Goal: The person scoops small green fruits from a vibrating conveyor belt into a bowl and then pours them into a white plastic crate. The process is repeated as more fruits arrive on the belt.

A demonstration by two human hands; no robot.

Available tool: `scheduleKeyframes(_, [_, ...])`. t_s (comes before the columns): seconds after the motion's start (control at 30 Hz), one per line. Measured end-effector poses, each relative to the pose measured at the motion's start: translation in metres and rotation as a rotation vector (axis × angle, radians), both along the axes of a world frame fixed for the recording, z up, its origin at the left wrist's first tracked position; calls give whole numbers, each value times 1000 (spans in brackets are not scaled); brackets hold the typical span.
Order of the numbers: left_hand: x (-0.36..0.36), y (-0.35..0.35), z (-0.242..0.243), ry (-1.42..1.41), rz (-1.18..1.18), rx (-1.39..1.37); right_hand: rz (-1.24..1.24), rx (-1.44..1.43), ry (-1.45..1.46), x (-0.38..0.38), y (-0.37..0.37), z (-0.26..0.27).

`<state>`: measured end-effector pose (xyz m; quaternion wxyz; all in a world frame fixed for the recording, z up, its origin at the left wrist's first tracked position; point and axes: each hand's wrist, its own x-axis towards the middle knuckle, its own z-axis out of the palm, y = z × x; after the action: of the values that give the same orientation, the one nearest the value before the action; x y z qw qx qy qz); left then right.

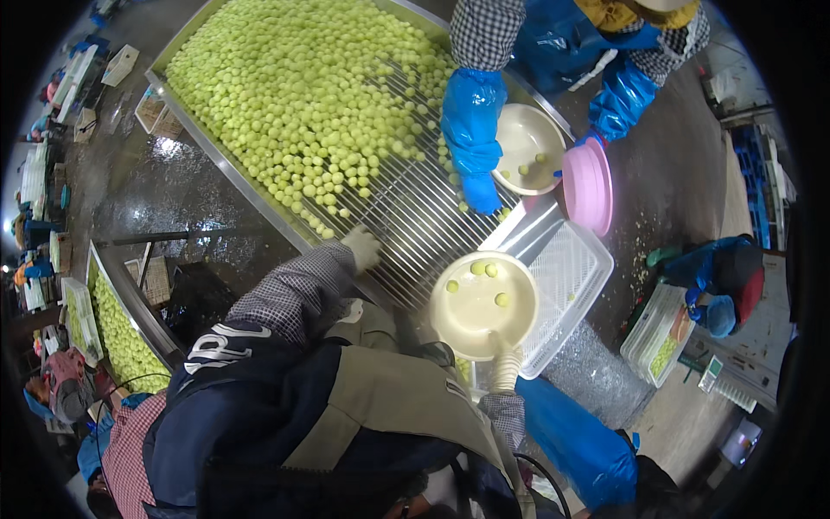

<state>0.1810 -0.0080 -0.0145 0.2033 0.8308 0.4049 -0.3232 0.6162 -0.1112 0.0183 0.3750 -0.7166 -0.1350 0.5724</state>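
Many round pale-green fruits (292,97) lie heaped on a metal-rod grate (415,214) in a metal-rimmed sorting table. My left hand (363,248), in a whitish glove, rests at the grate's near edge, close to the lowest fruits; its fingers are partly blurred, and whether it holds one is unclear. My right hand (502,350), also gloved, grips the near rim of a cream plastic basin (483,331) that holds several green fruits. The basin stands at the right end of the grate, beside a white perforated crate (564,292).
Opposite, a co-worker in blue sleeves (472,130) reaches over the grate, a pink basin (587,185) at their other hand. A second cream basin (530,146) is beside them. Stacked crates (655,337) and another person stand at right; another fruit-filled table (123,324) is at left.
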Motion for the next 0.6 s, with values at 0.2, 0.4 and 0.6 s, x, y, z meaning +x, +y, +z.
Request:
scheduleKeyframes(0.2, [-152,43,33,431,450,3,7,30,11,-33,7,19])
scheduleKeyframes(0.4, [-108,26,3,-48,133,-85,48,9,-75,-95,15,-3])
scheduleKeyframes(0.6, [-203,56,26,167,338,-258,123,-207,-162,-162,25,-20])
